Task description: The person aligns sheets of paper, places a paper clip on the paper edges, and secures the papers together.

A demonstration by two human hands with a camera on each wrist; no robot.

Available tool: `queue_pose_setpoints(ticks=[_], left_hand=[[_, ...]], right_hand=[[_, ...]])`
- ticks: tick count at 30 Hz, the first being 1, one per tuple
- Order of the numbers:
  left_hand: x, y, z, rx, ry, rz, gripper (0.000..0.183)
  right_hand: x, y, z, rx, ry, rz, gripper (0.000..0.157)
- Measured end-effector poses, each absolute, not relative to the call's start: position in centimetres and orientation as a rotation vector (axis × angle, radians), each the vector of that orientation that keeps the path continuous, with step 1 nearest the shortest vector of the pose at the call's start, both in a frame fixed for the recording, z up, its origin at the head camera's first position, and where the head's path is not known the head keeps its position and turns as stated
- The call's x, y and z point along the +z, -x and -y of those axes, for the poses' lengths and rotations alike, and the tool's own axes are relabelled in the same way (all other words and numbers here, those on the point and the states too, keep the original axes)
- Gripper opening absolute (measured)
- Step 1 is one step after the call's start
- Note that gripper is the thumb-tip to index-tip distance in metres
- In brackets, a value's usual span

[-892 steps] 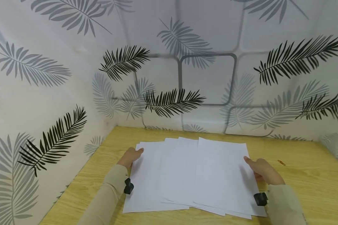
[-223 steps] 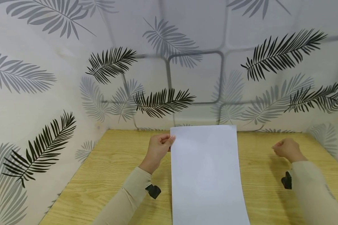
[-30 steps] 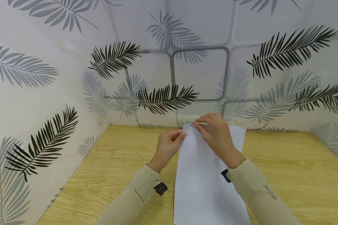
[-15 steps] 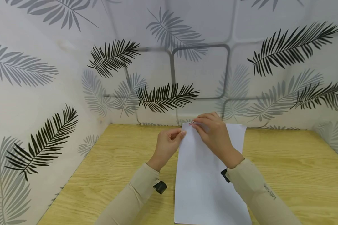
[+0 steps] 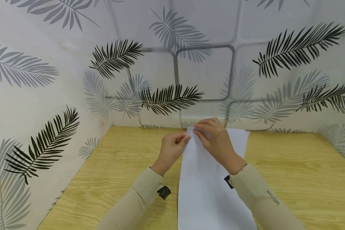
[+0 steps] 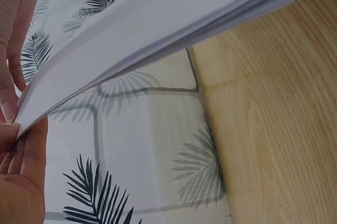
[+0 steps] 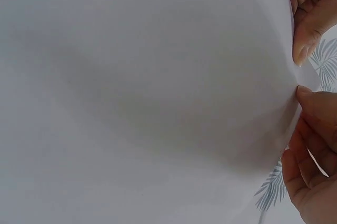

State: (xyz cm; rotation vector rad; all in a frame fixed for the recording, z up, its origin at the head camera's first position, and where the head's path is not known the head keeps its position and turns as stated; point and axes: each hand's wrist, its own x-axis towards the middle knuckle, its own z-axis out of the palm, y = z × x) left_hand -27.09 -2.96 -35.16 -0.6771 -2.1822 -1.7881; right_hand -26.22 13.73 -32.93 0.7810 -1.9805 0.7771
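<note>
A stack of white paper sheets (image 5: pixel 210 188) is held up, its top edge raised above the table and its lower part bending toward the near side. My left hand (image 5: pixel 171 150) pinches the upper left corner between thumb and fingers. Beside it, my right hand (image 5: pixel 217 140) holds a small reddish paper clip (image 5: pixel 195 129) at the top edge, the fingertips covering most of it. How far the clip sits over the sheets is hidden. In the left wrist view, several layers show along the edge of the stack (image 6: pixel 105 58).
The wood-grain table (image 5: pixel 126 153) extends to both sides of the paper. Behind it and on the left stand walls covered in a leaf-patterned sheet (image 5: pixel 207 76). A small black wrist camera (image 5: pixel 164 192) is worn on each sleeve.
The sheets, earlier fanned out flat, are now one raised stack. The clip, first lying at the right, is in my right hand; within the last second it has shifted slightly left along the edge.
</note>
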Motion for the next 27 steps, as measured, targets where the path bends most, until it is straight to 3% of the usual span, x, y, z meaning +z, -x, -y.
queue_pose_setpoints(ticks=[27], left_hand=[[-34.66, 26.8, 2.83, -1.832, 0.687, 2.207, 0.017]], right_hand=[[-33.6, 27.08, -14.11, 0.743, -0.746, 1.864, 0.017]])
